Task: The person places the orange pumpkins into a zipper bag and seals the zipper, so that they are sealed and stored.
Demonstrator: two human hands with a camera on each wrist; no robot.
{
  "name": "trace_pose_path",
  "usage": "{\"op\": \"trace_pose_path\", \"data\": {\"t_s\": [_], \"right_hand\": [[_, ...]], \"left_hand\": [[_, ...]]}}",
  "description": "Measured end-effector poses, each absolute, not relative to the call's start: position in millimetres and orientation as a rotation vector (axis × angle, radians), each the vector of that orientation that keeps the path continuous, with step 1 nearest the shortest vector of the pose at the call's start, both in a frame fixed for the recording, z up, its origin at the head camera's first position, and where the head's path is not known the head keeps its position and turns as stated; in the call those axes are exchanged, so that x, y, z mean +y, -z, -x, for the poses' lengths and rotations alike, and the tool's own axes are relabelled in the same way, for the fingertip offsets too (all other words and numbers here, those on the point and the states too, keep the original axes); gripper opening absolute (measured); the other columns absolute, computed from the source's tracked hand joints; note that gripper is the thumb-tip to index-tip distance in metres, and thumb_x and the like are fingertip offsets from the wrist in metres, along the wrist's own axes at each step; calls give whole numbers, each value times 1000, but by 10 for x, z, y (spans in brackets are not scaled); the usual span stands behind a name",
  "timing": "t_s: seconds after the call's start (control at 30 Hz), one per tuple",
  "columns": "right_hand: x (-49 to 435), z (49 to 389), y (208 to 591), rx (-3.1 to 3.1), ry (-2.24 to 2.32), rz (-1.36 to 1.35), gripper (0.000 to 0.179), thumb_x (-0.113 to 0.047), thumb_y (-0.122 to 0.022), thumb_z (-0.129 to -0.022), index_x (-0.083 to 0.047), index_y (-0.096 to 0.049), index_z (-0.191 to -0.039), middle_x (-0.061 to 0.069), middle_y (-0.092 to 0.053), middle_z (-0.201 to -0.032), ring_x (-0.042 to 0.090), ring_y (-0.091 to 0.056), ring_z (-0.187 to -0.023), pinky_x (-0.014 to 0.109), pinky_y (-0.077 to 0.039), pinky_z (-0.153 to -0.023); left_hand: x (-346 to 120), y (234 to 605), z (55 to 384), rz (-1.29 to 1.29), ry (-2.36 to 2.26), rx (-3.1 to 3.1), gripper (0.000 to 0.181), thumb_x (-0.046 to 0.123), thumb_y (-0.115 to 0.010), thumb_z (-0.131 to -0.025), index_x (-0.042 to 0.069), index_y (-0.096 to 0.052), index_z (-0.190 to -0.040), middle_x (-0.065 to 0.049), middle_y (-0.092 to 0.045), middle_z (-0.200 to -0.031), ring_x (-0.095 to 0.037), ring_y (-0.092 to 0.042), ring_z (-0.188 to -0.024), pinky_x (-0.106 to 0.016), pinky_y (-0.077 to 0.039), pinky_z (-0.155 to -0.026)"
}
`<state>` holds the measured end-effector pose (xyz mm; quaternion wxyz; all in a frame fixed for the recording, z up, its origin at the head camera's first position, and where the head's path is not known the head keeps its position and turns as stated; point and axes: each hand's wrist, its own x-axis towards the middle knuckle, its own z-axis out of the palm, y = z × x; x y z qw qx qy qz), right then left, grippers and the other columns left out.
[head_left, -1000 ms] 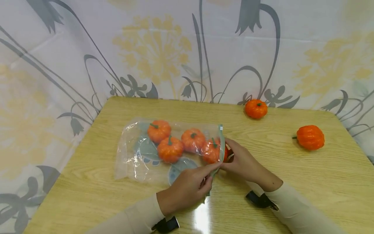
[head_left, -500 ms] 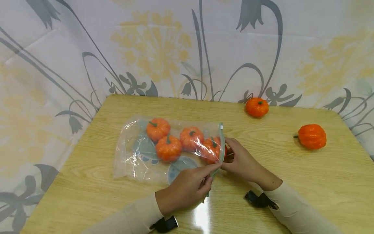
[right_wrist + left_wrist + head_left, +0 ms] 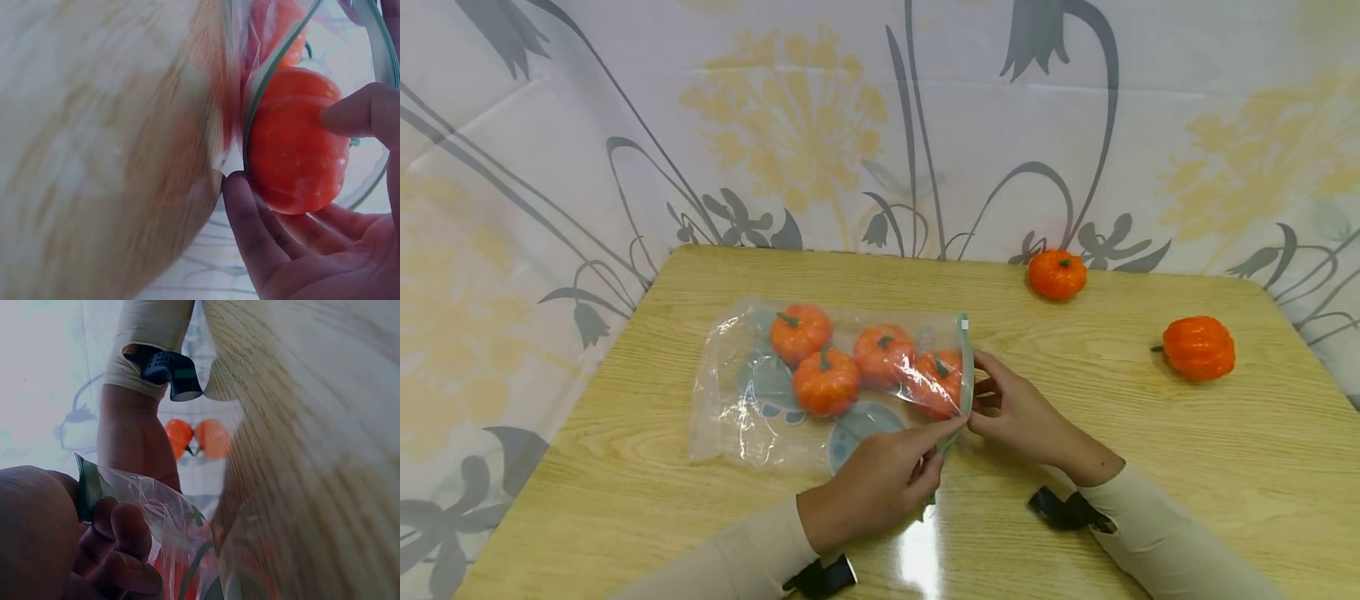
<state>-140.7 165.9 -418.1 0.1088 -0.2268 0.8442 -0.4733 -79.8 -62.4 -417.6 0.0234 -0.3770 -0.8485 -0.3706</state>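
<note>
A: Where's the pumpkin [image 3: 297, 144], exactly?

B: Just inside the open mouth of the clear bag [image 3: 853, 429], at the bag's right end as the head view has it.

A: And the hands?

B: The right hand [image 3: 1011, 408] is curved partly round it, thumb on one side, fingers beneath, spread only as wide as the pumpkin. The left hand [image 3: 880, 479] is closed to a pinch, with the bag's green rim [image 3: 966, 362] between thumb and finger.

A: What would spoil things?

B: The rim, I'd say. It sits close around that pumpkin, so it could snag on the skin or the fingers and fold inward. One right fingertip is right at the rim; I can't quite tell which side of the plastic it's on.

A: And if the left pinch slipped?

B: Soft film won't hold itself open, so the mouth could sag onto the right hand.

A: Anything deeper in?

B: Three other pumpkins [image 3: 826, 383]. Pressed too hard, they could bunch up, or the whole bag could slide over the table [image 3: 625, 400], since neither hand pins its far end.

A: Outside the bag?

B: A round loose pumpkin [image 3: 1057, 275] near the far edge, which a knock might send off, and a ribbed pumpkin [image 3: 1198, 348] on its side, likely to roll if bumped.
</note>
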Motion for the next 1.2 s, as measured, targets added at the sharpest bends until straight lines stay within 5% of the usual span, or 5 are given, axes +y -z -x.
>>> {"op": "trace_pose_path", "data": {"t_s": [0.33,0.8,1.2], "right_hand": [[1658,1424,4205,2494,1425,660,69,-7,-73,-89,-3,-35,-146,23,-48,-146,31,-67,-107,32,-58,-85],[1661,1410,4163,2590,1387,574,63,-5,-73,-88,0,-44,-144,17,-60,-111,21,-66,-89,24,-55,-68],[1649,1408,4173,2656,1381,532,49,-8,-69,-92,-1,-54,-138,19,-70,-113,25,-70,-93,37,-58,-81]], "left_hand": [[-628,4161,787,1153,1132,-2621,49,9,-54,-98,13,-51,-147,8,-53,-74,4,-39,-59,-6,-31,-53],[-626,4171,792,1154,1123,-2638,48,10,-53,-98,12,-52,-146,9,-51,-72,4,-38,-58,-7,-30,-53],[-616,4191,786,1147,1097,-2636,48,10,-54,-98,12,-52,-145,9,-50,-72,4,-37,-57,-8,-30,-53]]}}
